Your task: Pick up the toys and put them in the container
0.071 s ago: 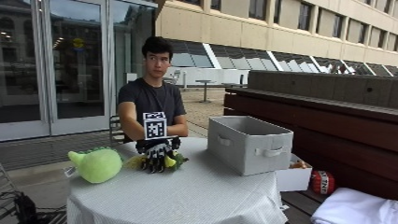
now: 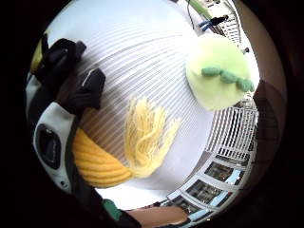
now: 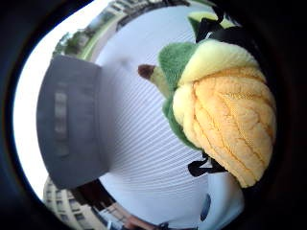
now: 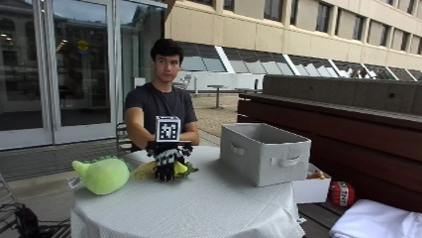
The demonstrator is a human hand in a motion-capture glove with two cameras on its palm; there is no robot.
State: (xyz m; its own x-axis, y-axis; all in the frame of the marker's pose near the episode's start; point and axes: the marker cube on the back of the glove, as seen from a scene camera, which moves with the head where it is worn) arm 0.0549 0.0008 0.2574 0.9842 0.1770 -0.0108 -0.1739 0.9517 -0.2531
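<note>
Outdoors, a round white-clothed table (image 4: 198, 208) fills my view. My gloved right hand (image 4: 167, 159) has its fingers curled round the yellow corn plush (image 3: 230, 124) near the table's back edge. I see the green plush (image 4: 102, 174) toward one edge, the grey container (image 4: 264, 151) toward the other, open cloth between

Round table (image 4: 198, 208) under pale striped cloth — white box (image 4: 315, 189), red-black ball (image 4: 342, 193) beside wooden bench (image 4: 342, 129).

Plush corn toy (image 3: 225, 120), ribbed cloth tablecloth (image 4: 198, 203).
</note>
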